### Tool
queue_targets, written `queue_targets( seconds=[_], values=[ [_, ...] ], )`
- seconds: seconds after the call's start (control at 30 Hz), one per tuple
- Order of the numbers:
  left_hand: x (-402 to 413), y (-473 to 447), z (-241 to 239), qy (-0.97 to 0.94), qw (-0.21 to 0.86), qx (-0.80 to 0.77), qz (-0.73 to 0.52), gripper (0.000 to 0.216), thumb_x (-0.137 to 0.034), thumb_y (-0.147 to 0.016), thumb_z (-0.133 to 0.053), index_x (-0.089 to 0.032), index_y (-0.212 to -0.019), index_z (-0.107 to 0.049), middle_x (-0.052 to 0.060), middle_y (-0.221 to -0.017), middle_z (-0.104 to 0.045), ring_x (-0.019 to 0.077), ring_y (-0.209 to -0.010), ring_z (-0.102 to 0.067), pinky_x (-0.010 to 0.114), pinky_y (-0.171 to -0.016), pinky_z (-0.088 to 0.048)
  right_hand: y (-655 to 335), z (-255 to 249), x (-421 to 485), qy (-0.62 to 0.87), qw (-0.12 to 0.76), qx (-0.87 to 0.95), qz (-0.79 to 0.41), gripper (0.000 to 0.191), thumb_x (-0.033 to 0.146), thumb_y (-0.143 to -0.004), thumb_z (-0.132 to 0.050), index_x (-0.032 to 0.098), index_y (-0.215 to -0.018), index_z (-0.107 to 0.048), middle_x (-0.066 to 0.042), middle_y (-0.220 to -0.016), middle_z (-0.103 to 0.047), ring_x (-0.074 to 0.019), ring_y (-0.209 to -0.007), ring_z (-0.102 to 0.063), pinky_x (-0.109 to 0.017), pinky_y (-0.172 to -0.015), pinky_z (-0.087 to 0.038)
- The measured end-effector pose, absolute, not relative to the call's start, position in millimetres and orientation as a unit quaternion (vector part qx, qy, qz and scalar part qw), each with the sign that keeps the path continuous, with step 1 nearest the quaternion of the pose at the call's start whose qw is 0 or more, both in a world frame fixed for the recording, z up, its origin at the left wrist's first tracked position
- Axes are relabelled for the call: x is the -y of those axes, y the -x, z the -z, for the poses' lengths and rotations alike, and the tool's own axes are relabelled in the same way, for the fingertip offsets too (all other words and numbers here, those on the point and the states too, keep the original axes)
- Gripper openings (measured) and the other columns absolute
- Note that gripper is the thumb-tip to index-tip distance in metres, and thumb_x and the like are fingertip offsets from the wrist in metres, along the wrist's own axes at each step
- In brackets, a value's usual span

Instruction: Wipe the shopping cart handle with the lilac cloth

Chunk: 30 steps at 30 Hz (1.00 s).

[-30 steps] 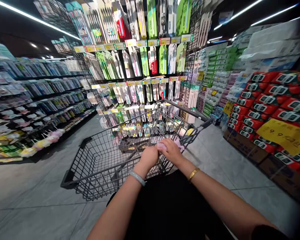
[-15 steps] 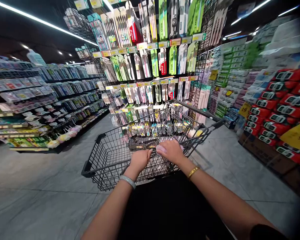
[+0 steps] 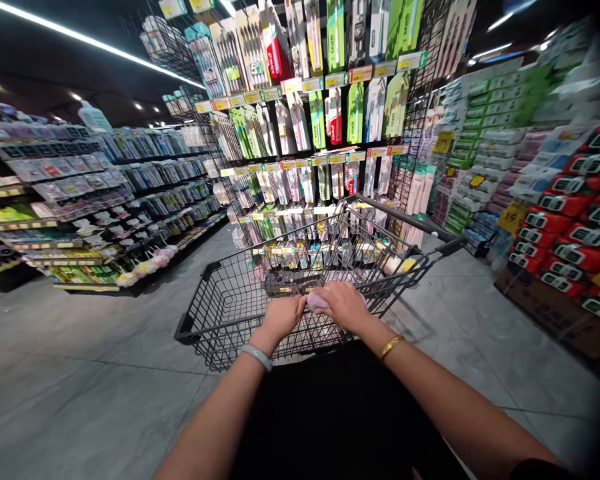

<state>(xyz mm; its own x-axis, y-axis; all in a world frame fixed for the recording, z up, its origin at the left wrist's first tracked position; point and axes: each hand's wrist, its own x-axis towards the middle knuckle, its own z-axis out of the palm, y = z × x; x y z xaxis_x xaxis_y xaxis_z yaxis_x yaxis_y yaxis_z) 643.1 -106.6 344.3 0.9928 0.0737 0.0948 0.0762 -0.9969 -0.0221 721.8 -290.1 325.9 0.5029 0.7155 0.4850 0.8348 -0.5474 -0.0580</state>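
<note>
A black wire shopping cart (image 3: 220, 313) stands in front of me on the grey tiled floor. My left hand (image 3: 281, 318) is closed around its handle, a pale bracelet on that wrist. Right beside it, my right hand (image 3: 344, 305) also grips the handle, with a small pink thing (image 3: 318, 301) pressed under its fingers; I cannot tell what that thing is. A gold bangle sits on my right wrist. The cart's basket looks bare inside.
A rack of hanging toothbrush packs (image 3: 325, 120) rises straight ahead behind the cart. Shelves of small goods (image 3: 95, 200) line the left aisle. Stacked red packs (image 3: 575, 220) and green and white tissue packs (image 3: 485, 113) stand on the right.
The cart and the view have swung to the right; the toothbrush rack sits closer and more central. Both hands have kept their grip on the handle.
</note>
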Motion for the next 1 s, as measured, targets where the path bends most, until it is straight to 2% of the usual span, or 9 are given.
queue_targets(
  seconds=[0.2, 0.33, 0.47, 0.73, 1.0],
  values=[
    [69, -615, -347, 0.995, 0.021, 0.098, 0.025, 0.069, -0.058, -0.097, -0.011, -0.019, -0.089, -0.068, 0.009, -0.083, -0.071, 0.0219, -0.078, -0.066, 0.029, -0.066, -0.042, -749, -327, 333, 0.863, 0.139, 0.440, 0.205, 0.051, 0.055, -0.083, -0.064, 0.027, -0.125, -0.057, -0.008, -0.107, -0.061, -0.0231, -0.100, -0.055, -0.035, -0.086, -0.036],
    [66, -610, -341, 0.993, 0.019, 0.109, 0.044, 0.070, -0.051, -0.099, -0.008, -0.019, -0.088, -0.069, 0.010, -0.081, -0.071, 0.0222, -0.077, -0.065, 0.030, -0.066, -0.042, -722, -324, 289, 0.871, 0.149, 0.423, 0.202, 0.047, 0.054, -0.085, -0.062, 0.025, -0.122, -0.058, -0.009, -0.105, -0.061, -0.0253, -0.101, -0.054, -0.039, -0.089, -0.036],
    [71, -613, -338, 0.992, 0.022, 0.116, 0.050, 0.069, -0.047, -0.100, -0.010, -0.016, -0.087, -0.070, 0.012, -0.082, -0.071, 0.0232, -0.080, -0.066, 0.031, -0.068, -0.042, -692, -321, 239, 0.850, 0.143, 0.470, 0.191, 0.055, 0.050, -0.081, -0.068, 0.026, -0.129, -0.054, -0.011, -0.114, -0.059, -0.0260, -0.103, -0.052, -0.040, -0.091, -0.037],
    [40, -573, -332, 0.980, 0.021, 0.164, 0.110, 0.056, -0.048, -0.100, -0.019, -0.018, -0.089, -0.065, 0.010, -0.088, -0.070, 0.0231, -0.088, -0.063, 0.036, -0.084, -0.038, -709, -319, 272, 0.849, 0.147, 0.474, 0.181, 0.050, 0.044, -0.084, -0.067, 0.027, -0.129, -0.053, -0.009, -0.112, -0.059, -0.0256, -0.104, -0.053, -0.038, -0.088, -0.037],
    [37, -572, -320, 0.976, -0.001, 0.172, 0.131, 0.047, -0.038, -0.101, -0.023, -0.017, -0.089, -0.064, 0.009, -0.089, -0.069, 0.0237, -0.087, -0.061, 0.037, -0.083, -0.036, -663, -312, 183, 0.839, 0.126, 0.499, 0.178, 0.051, 0.047, -0.086, -0.064, 0.024, -0.130, -0.053, -0.012, -0.112, -0.058, -0.0267, -0.099, -0.052, -0.039, -0.086, -0.036]
  ],
)
